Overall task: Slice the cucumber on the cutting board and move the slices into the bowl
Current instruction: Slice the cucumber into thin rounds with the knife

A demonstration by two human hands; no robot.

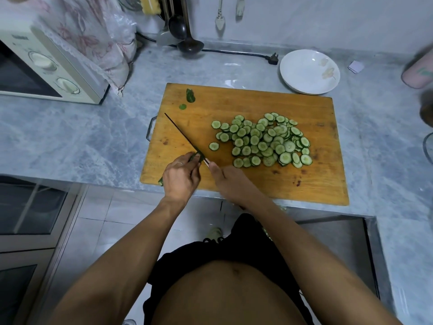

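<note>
The left hand pinches one cucumber stub; the right hand grips one knife. Dozens of slices lie beyond the right hand on one cutting board; two trimmings and one white bowl lie farther off.

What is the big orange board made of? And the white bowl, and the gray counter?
The cutting board looks like wood: orange-brown, matte, with dark stains and knife marks. The bowl looks like glazed ceramic, though it could be plastic: white, glossy, with a faint flower print. The counter looks like polished marble or stone: gray-blue veins and shiny reflections.
</note>
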